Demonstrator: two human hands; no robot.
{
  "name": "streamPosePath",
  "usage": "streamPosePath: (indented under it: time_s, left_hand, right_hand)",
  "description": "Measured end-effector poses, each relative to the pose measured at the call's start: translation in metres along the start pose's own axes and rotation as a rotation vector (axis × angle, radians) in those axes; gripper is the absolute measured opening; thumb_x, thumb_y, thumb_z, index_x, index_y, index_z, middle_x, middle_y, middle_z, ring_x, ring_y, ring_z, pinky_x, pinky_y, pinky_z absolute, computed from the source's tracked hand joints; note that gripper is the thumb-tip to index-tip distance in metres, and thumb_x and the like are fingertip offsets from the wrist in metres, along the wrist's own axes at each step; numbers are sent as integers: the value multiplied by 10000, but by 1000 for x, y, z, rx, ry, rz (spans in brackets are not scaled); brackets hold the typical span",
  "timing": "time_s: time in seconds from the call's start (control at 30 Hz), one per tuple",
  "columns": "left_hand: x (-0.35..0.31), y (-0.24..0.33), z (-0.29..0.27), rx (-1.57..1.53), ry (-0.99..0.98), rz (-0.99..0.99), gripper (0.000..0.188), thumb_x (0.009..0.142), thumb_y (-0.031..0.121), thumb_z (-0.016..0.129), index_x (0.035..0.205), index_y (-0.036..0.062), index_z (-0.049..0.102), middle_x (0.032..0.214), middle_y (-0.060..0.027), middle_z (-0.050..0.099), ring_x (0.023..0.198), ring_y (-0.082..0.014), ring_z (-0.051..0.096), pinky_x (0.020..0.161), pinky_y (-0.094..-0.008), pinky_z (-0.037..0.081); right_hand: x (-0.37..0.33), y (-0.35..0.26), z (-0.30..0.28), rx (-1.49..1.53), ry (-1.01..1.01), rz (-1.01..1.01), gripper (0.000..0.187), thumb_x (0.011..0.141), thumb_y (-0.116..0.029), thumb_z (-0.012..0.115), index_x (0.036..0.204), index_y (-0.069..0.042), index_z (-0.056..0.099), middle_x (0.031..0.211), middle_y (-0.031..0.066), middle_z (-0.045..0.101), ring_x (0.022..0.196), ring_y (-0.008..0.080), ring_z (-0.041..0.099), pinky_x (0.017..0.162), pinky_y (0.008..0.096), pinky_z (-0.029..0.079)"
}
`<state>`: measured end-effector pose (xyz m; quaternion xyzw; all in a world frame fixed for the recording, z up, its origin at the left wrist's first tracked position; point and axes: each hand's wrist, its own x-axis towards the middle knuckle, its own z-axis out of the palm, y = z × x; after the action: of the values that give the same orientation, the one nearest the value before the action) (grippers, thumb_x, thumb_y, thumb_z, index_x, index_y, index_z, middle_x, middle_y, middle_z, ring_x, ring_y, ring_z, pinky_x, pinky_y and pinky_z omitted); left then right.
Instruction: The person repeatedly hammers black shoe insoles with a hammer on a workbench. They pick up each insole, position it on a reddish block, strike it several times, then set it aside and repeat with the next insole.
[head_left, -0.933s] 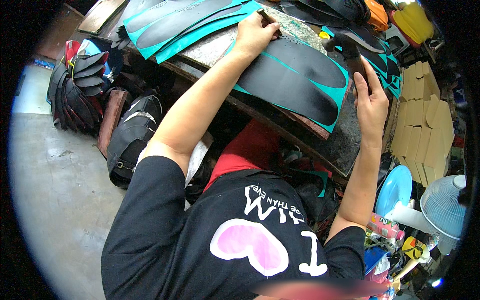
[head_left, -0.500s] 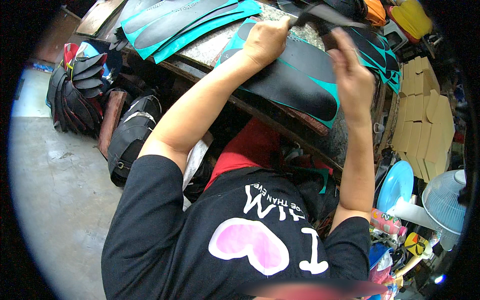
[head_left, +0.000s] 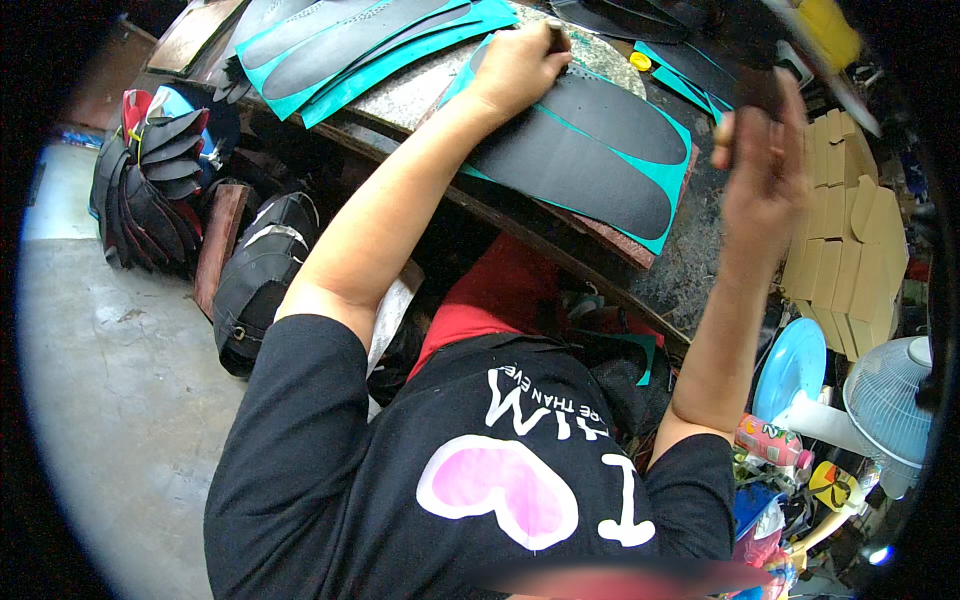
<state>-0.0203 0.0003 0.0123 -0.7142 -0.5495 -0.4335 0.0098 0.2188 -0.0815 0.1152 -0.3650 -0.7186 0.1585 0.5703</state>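
My left hand point(head_left: 522, 70) is closed in a fist at the upper end of a teal sheet point(head_left: 648, 166) bearing black sole-shaped pieces point(head_left: 590, 172). A short dark tool point(head_left: 557, 38), seemingly a punch, shows at its top; the rest is hidden by the fingers. Small dots mark the black surface beside that hand. To the right of the sheet, my right hand point(head_left: 765, 170) is raised and smeared by motion. It grips the dark handle of a hammer point(head_left: 835, 75), whose head shows as a blurred streak. Under the sheet lies a reddish-brown board point(head_left: 640, 254).
More teal sheets with black sole shapes point(head_left: 375, 50) lie at the table's left, others point(head_left: 680, 75) at its far right. A yellow round cap point(head_left: 640, 62) rests nearby. Cream cartons point(head_left: 835, 250), a fan point(head_left: 890, 400) and a black bag point(head_left: 268, 280) stand around the table.
My right hand has swung the hammer up and away to the right, from near the left hand. The left hand has shifted slightly left and up the sheet.
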Motion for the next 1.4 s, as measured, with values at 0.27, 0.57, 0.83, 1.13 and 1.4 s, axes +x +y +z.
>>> streamPosePath:
  time_s: [0.27, 0.57, 0.83, 1.13, 1.4]
  left_hand:
    - [0, 4, 8, -566, 98, -400, 132, 846, 128, 692, 892, 6, 672, 790, -148, 716, 725, -235, 719, 685, -362, 565]
    - [-4, 16, 14, -8, 37, 138, 166, 854, 173, 675, 946, 51, 608, 777, -198, 667, 772, -391, 663, 700, -464, 532]
    - [2, -7, 0, -509, 361, -402, 206, 915, 151, 655, 896, -53, 648, 783, -138, 711, 681, -184, 694, 634, -305, 554]
    - [-3, -15, 8, -409, 139, -378, 181, 831, 170, 727, 899, 14, 664, 773, -129, 715, 688, -220, 707, 681, -337, 561]
    - [-7, 10, 8, 133, 95, 119, 173, 859, 176, 667, 967, 59, 600, 730, -195, 662, 727, -376, 677, 668, -464, 537]
  right_hand:
    - [-4, 31, -8, -275, -161, 161, 366, 944, -333, 646, 1284, -198, 641, 1098, 135, 711, 915, 248, 712, 792, 323, 529]
    - [-2, 5, 6, -131, -35, -135, 374, 967, -286, 617, 1326, -179, 605, 1003, 108, 692, 876, 232, 664, 724, 326, 517]
    - [-27, 58, -8, -433, -256, 319, 393, 960, -432, 583, 1314, -262, 610, 1040, 134, 717, 908, 327, 698, 754, 378, 528]
    - [1, 16, -18, -140, -167, 196, 368, 964, -237, 642, 1324, -164, 621, 959, 33, 674, 756, 82, 567, 671, 241, 452]
    - [-5, 11, 21, -263, -134, -14, 366, 966, -333, 608, 1311, -212, 616, 1045, 127, 701, 891, 251, 688, 749, 350, 528]
